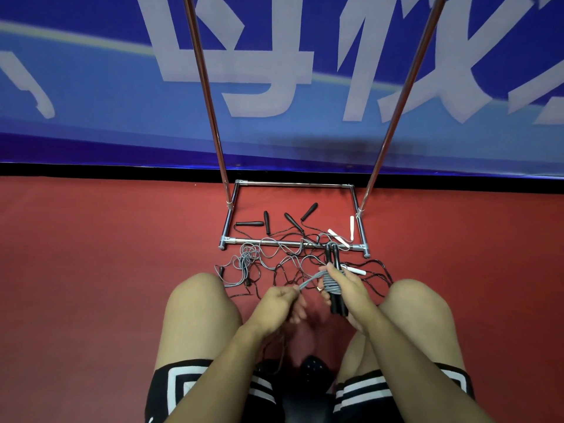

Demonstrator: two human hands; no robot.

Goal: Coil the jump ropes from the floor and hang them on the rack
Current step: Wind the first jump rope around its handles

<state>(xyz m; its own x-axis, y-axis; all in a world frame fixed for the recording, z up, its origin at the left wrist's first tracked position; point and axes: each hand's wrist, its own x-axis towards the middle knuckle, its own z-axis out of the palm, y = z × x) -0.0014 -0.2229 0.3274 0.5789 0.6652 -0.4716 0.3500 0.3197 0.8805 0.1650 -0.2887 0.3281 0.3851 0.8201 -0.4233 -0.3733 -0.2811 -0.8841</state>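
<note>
My right hand [346, 290] grips two black handles [335, 302] held together, with grey rope wound round them in a bundle [331, 284]. My left hand [282, 302] pinches the free grey strand [309, 280] that runs taut up to the bundle. A tangle of grey and black ropes [274, 261] lies on the red floor ahead of my knees. Several black handles [293, 221] and two white ones [352, 227] rest inside the base of the chrome rack [293, 243]. Its top is out of frame.
The rack's two upright poles [210, 99] rise against a blue banner wall [91, 96]. My bare knees flank my hands. A black shoe [314, 367] shows between my legs. Red floor [91, 254] spreads to both sides.
</note>
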